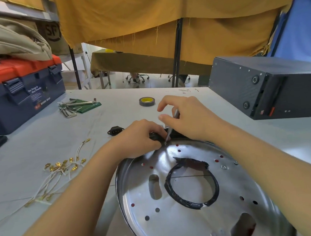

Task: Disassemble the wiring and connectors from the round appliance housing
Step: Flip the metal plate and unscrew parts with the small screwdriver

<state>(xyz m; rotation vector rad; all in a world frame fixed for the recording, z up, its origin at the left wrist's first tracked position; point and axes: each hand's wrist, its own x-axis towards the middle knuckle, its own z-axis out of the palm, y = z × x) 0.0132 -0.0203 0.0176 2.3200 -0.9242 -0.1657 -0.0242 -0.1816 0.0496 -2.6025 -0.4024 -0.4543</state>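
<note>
Lying flat on the grey cloth-covered table (112, 95), the round shiny metal appliance housing (186, 217) was seen near the front edge, between both forearms. A small black connector block (155, 135) at its far rim was gripped by the left hand (141, 137). A slim silver screwdriver (172, 125) was pinched in the right hand (186, 115), its tip set at a screw beside the block. A loose bundle of white wires with brass terminals (60, 168) was noted well apart, leftward. Slippage was judged likely: a tilted tip could cam out, stripping the screw or striking the left fingers (164, 135).
</note>
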